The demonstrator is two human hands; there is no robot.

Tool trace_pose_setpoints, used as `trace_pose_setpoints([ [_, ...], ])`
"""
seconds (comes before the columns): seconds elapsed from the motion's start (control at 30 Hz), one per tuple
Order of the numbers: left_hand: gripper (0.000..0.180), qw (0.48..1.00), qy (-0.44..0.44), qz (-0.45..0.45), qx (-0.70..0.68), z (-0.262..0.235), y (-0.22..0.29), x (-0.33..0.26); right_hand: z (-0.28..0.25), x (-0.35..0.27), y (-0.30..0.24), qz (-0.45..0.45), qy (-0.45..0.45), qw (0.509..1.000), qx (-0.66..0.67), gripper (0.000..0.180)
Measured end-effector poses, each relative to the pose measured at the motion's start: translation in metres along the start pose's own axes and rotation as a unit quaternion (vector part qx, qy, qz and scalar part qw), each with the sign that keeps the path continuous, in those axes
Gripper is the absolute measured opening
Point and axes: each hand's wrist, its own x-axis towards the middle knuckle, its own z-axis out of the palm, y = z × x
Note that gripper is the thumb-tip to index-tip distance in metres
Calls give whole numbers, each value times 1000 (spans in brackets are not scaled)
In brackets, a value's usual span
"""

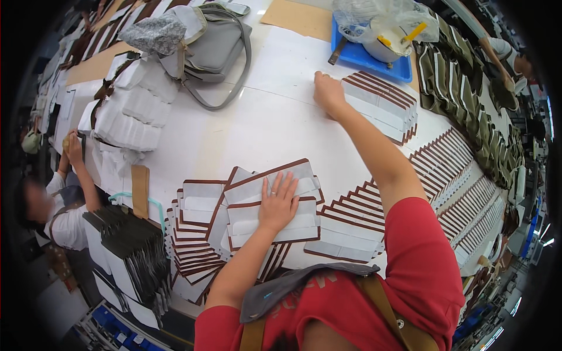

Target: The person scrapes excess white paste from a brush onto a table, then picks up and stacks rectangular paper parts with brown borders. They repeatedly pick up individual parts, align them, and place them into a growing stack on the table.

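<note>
One white table carries many overlapping rows of white paper pieces edged in brown, too many to count. One grey bag and one blue tray sit at the far side. The left hand lies flat, fingers spread, on a near pile of pieces. The right hand reaches to one far stack; its fingers curl down at the edge, grip hidden. A co-worker at left is half cut off.
</note>
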Motion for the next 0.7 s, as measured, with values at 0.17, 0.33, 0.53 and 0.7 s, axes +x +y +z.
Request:
trace_pose_setpoints([
  [0.17,38,1000,2,0,0,0,-1,-1,18,-46,-62,-47,-11,962,270,10],
  [0.33,38,1000,-2,-6,-2,1,-2,-3,-3,-73,-79,-172,-77,943,274,9],
  [0.53,39,1000,2,4,-4,1,1,-1,-7,-37,14,-103,5,992,-65,11],
  [0.7,39,1000,-3,-1,11,1,0,-1,12,-89,-19,-125,23,992,18,16],
])
